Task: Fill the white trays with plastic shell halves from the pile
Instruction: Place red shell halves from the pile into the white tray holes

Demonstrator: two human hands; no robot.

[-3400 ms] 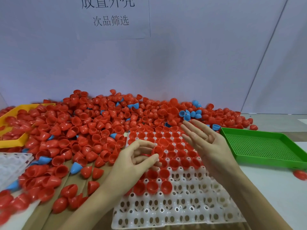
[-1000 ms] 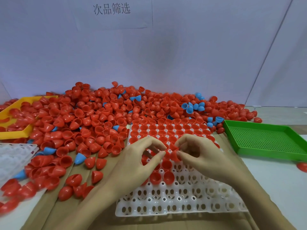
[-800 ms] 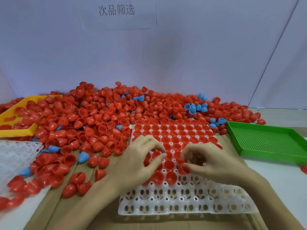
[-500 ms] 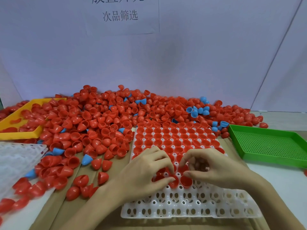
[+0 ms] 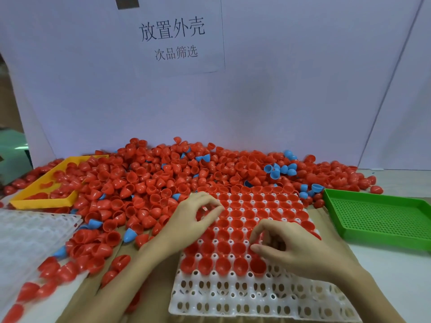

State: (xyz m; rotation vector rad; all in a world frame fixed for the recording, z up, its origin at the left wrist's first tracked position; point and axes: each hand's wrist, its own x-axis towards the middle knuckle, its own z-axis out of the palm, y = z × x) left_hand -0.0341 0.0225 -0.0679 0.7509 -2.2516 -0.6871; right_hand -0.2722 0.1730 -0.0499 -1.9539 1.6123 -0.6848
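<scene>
At the far left sits a yellow tray with some red shells in it. Just near of it lies a spare white tray, and no shells sit in its cups.

A big pile of red shell halves runs along the far side, from the yellow tray almost to the right end. A few blue shells are mixed in. Loose red ones spill toward the near left, over brown card.

The left hand is over the far left part of the middle tray. Its fingers are curled, with thumb and finger tips close together. It is hard to see if it holds a shell, so I cannot tell.

The middle tray is white with round cups. The far rows are full of red shells with the open side up. The two or three near rows have no shells.

The right hand is over the near right part of the filled rows. Its fingers are bent down with the tips at the shells. I cannot tell if it pinches one.

On the right is a green tray with small holes in its floor. One red shell lies just beyond its far edge.

On the wall behind hangs a paper sign with dark writing
</scene>
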